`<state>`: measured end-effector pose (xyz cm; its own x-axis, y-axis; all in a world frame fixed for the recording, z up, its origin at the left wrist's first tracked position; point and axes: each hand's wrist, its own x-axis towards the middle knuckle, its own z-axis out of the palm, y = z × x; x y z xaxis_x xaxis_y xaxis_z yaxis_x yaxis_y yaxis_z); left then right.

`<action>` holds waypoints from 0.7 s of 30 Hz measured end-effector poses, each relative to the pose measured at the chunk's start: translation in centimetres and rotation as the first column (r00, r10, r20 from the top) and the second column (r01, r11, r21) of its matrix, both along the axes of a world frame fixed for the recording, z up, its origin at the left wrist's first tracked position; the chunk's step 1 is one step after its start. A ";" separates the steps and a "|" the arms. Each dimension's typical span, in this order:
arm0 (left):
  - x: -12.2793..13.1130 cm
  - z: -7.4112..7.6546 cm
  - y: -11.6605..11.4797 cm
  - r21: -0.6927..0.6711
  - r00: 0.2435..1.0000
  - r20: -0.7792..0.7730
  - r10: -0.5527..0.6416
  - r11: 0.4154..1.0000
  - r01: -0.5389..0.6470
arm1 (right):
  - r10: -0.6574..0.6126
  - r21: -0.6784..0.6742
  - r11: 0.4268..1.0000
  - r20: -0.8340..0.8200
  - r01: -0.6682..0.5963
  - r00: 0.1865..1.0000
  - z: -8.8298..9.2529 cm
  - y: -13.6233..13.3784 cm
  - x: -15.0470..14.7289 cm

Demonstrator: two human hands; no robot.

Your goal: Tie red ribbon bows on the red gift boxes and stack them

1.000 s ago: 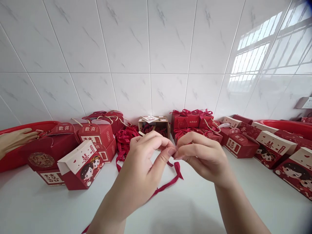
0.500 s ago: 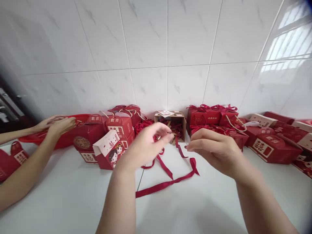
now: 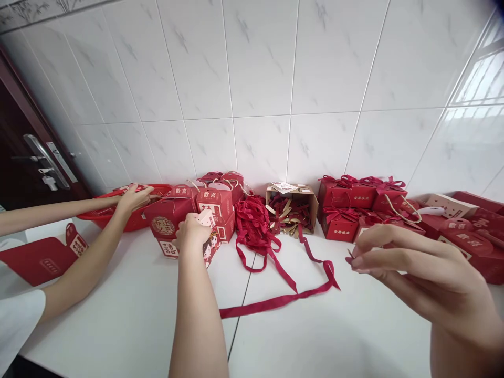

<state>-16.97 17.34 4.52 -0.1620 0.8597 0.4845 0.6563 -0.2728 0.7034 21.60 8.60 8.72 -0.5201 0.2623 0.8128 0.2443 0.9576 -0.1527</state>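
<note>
My left hand (image 3: pixel 191 231) has its fingers closed on the top of a small red and white gift box (image 3: pixel 211 244) with cartoon figures, beside the stacked boxes. The hand covers part of its lid. My right hand (image 3: pixel 421 268) is raised over the right side of the table, thumb and fingertips pinched on a tiny dark red and gold piece (image 3: pixel 350 257), too small to name. Between the hands lie a heap of red ribbon (image 3: pixel 254 223), a loose ribbon strip (image 3: pixel 271 303) and an open cardboard box (image 3: pixel 312 207) of small red and gold pieces.
Red gift boxes (image 3: pixel 173 215) with rope handles stand on the left, bow-tied boxes (image 3: pixel 340 226) and more boxes (image 3: pixel 480 257) on the right. Another person's hands (image 3: pixel 136 199) work at a red basin (image 3: pixel 134 221). A tiled wall (image 3: pixel 260 147) borders the white table (image 3: pixel 157 315).
My left hand has moved left from the middle onto the cartoon gift box and closed on it. My right hand has moved right, still pinching. The view has swung a little left.
</note>
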 end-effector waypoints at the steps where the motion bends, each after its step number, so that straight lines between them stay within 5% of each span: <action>1: 0.1 -0.1 0.0 0.003 0.997 0.019 0.080 0.997 -0.080 | 0.010 -0.009 1.000 0.000 -0.010 1.000 0.0 -0.1 -0.1; 4: 0.9 0.4 -0.5 0.003 0.951 0.075 0.300 0.954 -0.301 | 0.072 -0.055 0.996 -0.017 -0.072 0.997 0.0 -0.5 -0.2; 7: 3.3 2.1 -1.5 0.005 0.935 0.148 0.321 0.945 -0.326 | 0.133 -0.093 0.985 -0.101 -0.142 0.986 -0.1 -0.7 -0.1; 10: 7.4 4.3 -2.8 0.124 0.944 0.316 0.093 0.983 -0.139 | 0.113 -0.139 0.979 -0.247 -0.150 0.962 -0.4 -0.4 -0.3; 14: 13.7 5.9 -4.8 0.334 0.896 0.360 -0.258 0.933 0.135 | 0.010 -0.272 0.952 -0.433 -0.141 0.901 -0.9 0.7 -0.9; 21: 20.5 3.8 -5.5 0.324 0.805 0.212 -0.555 0.817 0.477 | -0.195 -0.408 0.911 -0.538 -0.051 0.820 -0.8 0.9 -0.6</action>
<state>3.57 11.82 8.33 0.1092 0.7146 0.6909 0.1497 -0.6990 0.6993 21.03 9.55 7.89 0.0231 0.6351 0.7721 0.0649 0.7697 -0.6350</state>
